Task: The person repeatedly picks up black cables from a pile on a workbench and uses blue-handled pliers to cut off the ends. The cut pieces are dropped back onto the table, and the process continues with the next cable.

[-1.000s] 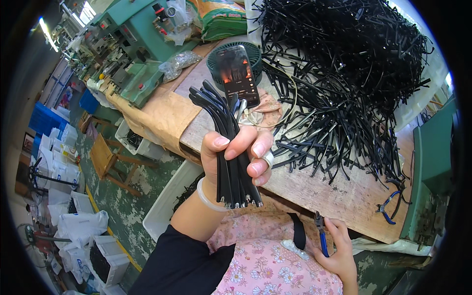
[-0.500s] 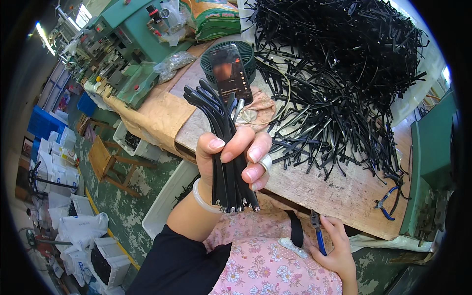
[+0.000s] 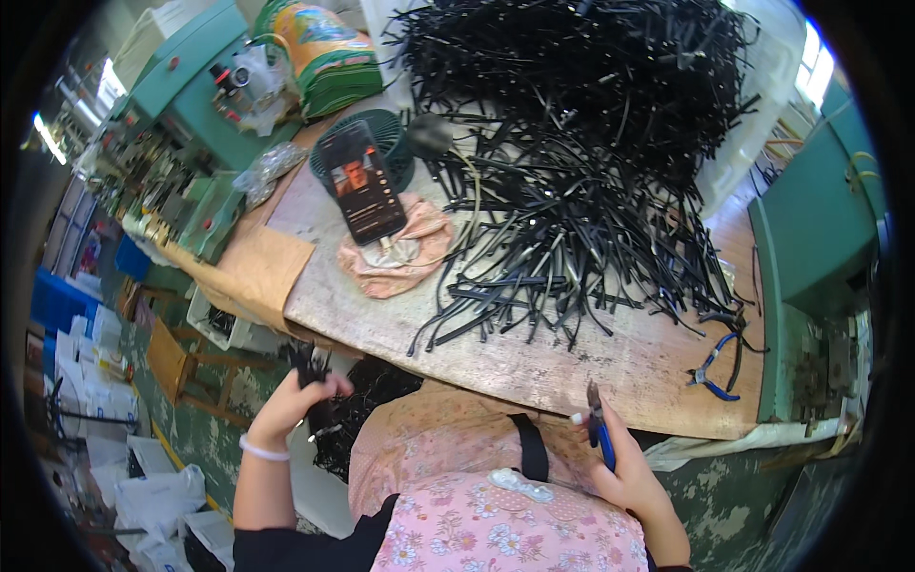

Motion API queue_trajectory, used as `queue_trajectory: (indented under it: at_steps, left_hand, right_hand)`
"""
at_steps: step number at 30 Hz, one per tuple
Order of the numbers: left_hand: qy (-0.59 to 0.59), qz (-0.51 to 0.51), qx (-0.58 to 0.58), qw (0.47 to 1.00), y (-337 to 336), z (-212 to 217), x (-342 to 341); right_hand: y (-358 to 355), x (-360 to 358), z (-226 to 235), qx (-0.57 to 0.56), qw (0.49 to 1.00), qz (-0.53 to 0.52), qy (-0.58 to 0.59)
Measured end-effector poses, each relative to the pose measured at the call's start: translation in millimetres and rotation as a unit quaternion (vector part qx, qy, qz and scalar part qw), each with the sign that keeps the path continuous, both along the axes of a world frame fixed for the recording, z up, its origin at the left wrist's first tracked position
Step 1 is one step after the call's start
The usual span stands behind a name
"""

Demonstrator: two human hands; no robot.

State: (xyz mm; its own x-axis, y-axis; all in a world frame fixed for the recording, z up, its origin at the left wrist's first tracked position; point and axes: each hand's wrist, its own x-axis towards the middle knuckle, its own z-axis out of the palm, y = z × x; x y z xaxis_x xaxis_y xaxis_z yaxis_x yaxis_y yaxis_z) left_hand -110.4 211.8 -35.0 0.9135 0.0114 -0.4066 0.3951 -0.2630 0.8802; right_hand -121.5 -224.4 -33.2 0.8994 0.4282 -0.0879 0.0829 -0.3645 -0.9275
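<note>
In my left hand, at the lower left, is a bundle of black eyeglass temples, thin strips with curved tips and small metal ends. The fingers are closed round it. The hand is beside and over a white bin that holds more black temples, below the table's front edge. Cutting pliers with blue handles are gripped in my right hand, jaws upward, close to the table edge above my lap. A loose heap of black temples spreads over the wooden table.
Behind the heap stands a large translucent bin piled with temples. A phone leans on a green basket, with pink cloth below it. Other blue-handled pliers lie at right, beside a green machine.
My left hand has carried the bundle from in front of the phone down and left to the white bin. The right hand still holds the pliers. The view has shifted.
</note>
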Motion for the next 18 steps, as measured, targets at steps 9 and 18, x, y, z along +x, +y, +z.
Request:
queue_trajectory:
  at_steps: [9,18]
  left_hand:
    - [-0.118,0.062,-0.557,0.82,-65.3,29.3,23.5]
    - [-0.152,-0.121,-0.678,0.709,-127.0,85.9,63.3]
  right_hand:
    - [16.2,7.6,-2.4,0.051,0.996,0.017,0.065]
    - [16.9,-3.7,1.1,0.073,0.995,0.002,0.074]
